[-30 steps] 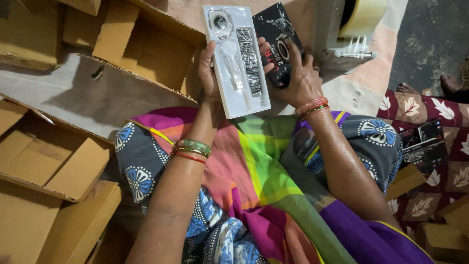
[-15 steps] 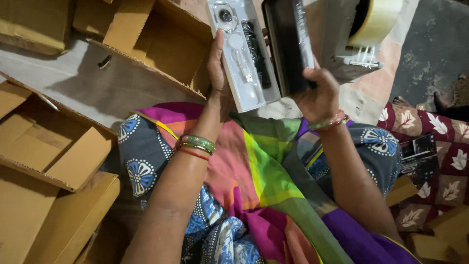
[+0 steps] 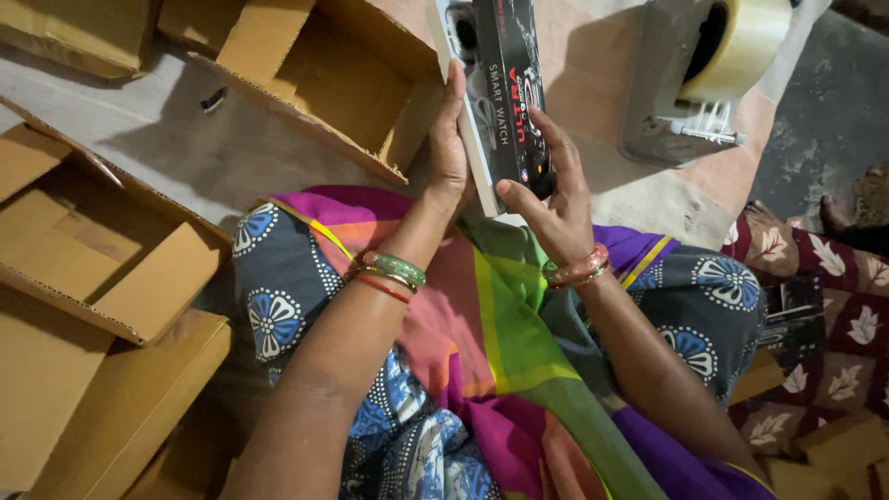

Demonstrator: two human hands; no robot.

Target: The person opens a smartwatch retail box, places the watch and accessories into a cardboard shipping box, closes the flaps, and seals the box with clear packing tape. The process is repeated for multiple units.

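Black sleeve gripped by rt hand, white tray (partly hidden) clasped in left hand

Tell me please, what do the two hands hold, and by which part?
Left hand holds the white tray by its left long edge. Right hand grips the black box at its near end, thumb on the front.

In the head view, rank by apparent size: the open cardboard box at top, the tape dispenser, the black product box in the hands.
1. Open cardboard box, largest.
2. Tape dispenser.
3. Black product box, smallest, held by both hands; being nearer the camera may enlarge it.
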